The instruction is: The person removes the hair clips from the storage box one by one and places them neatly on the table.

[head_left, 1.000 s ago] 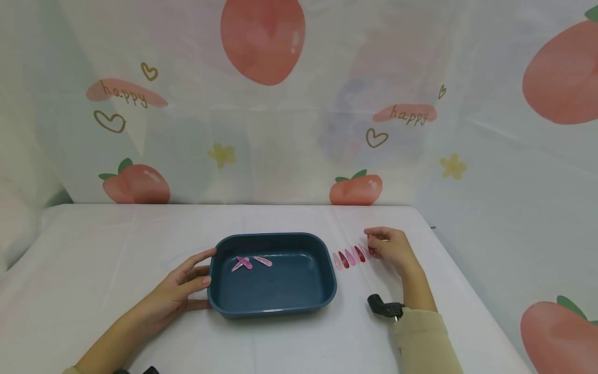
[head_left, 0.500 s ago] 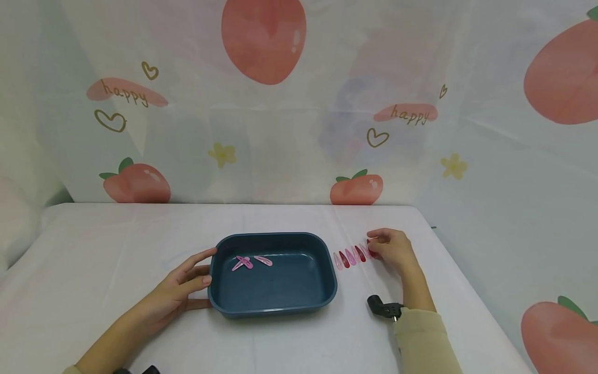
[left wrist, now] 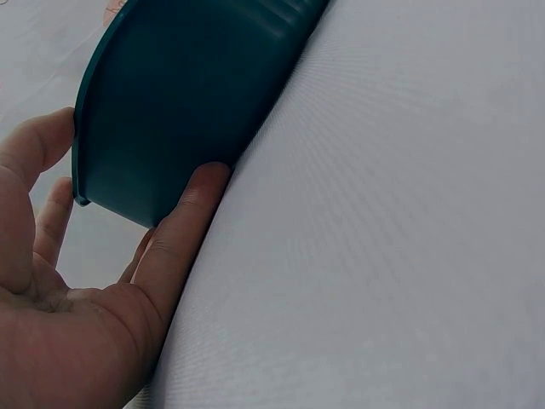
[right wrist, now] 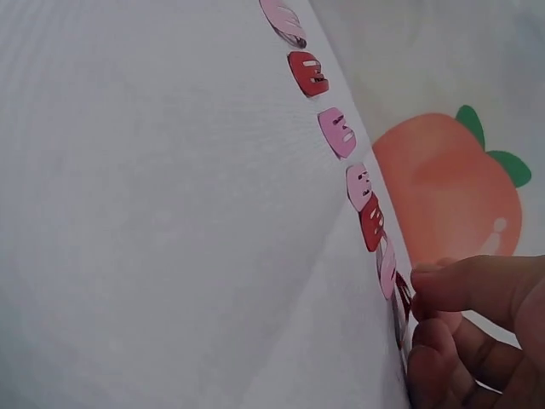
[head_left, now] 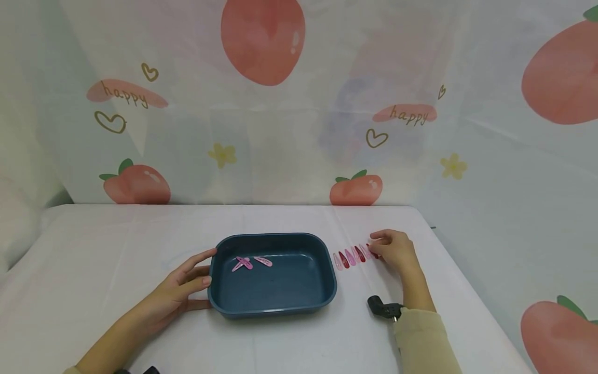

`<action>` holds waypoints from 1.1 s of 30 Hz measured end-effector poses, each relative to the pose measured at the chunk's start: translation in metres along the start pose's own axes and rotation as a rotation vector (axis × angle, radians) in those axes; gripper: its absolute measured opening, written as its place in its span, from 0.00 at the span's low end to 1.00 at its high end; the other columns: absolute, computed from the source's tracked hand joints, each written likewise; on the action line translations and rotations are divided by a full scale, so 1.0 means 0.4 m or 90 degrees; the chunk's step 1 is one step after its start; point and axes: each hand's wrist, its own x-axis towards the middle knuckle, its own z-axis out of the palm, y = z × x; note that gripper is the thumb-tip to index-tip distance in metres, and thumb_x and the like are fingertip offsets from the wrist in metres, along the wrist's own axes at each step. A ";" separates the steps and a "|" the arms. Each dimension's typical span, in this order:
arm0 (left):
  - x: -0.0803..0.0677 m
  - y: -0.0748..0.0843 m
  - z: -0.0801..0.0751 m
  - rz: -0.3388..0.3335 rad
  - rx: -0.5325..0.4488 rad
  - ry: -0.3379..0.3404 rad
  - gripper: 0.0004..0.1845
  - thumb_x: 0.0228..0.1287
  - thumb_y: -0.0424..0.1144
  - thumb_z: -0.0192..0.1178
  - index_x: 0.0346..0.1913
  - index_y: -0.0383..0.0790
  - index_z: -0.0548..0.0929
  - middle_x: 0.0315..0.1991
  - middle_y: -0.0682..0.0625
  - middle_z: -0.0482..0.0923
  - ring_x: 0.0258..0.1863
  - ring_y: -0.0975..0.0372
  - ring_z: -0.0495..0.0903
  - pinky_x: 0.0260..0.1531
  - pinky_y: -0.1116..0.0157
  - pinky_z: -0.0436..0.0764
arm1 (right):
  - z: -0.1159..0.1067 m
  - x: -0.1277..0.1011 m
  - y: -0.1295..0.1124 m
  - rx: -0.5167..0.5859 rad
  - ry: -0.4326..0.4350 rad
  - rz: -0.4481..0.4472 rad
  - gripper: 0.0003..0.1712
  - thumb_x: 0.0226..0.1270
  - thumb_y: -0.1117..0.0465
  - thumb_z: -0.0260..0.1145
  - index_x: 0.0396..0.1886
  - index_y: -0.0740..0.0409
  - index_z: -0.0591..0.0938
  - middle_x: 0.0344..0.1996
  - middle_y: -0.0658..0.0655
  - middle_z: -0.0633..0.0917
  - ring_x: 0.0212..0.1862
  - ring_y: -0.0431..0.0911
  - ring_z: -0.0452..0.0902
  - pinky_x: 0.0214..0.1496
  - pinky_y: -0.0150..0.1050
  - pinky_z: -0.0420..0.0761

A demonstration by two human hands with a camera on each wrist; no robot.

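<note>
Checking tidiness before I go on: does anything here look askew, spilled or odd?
Only slightly: in the blue tray, two pink hair clips lie crossed, a third beside them. The clip row on the table by the right hand looks neat.

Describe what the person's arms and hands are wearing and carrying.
Both hands are bare: no gloves or rings show. The right arm's beige sleeve ends at the wrist, with a small black camera mount beside it. The left hand and forearm are uncovered; a sliver of beige cuff and black gear shows at the frame's bottom.

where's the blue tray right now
In the head view the blue tray sits mid-table, the left hand touching its left side and a row of hair clips just off its right edge.
</note>
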 end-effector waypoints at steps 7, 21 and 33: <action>-0.003 0.006 0.000 0.002 0.004 0.006 0.30 0.68 0.36 0.51 0.68 0.60 0.57 0.66 0.37 0.50 0.58 0.45 0.66 0.45 0.46 0.76 | 0.005 0.015 -0.023 0.085 -0.013 -0.034 0.21 0.63 0.51 0.61 0.53 0.54 0.78 0.40 0.58 0.81 0.37 0.50 0.77 0.37 0.41 0.80; 0.003 0.001 0.004 -0.012 0.006 0.028 0.29 0.67 0.37 0.53 0.67 0.61 0.59 0.66 0.39 0.53 0.59 0.44 0.65 0.44 0.45 0.76 | 0.039 -0.053 -0.172 0.331 -0.180 -0.194 0.21 0.64 0.56 0.62 0.53 0.61 0.76 0.45 0.66 0.77 0.43 0.57 0.76 0.43 0.45 0.81; 0.001 0.002 0.008 -0.019 0.006 0.037 0.30 0.66 0.38 0.54 0.67 0.61 0.59 0.66 0.39 0.53 0.59 0.45 0.65 0.43 0.45 0.76 | 0.143 -0.130 -0.352 0.354 -0.288 -0.289 0.15 0.62 0.60 0.63 0.48 0.59 0.79 0.41 0.64 0.79 0.42 0.63 0.74 0.38 0.47 0.82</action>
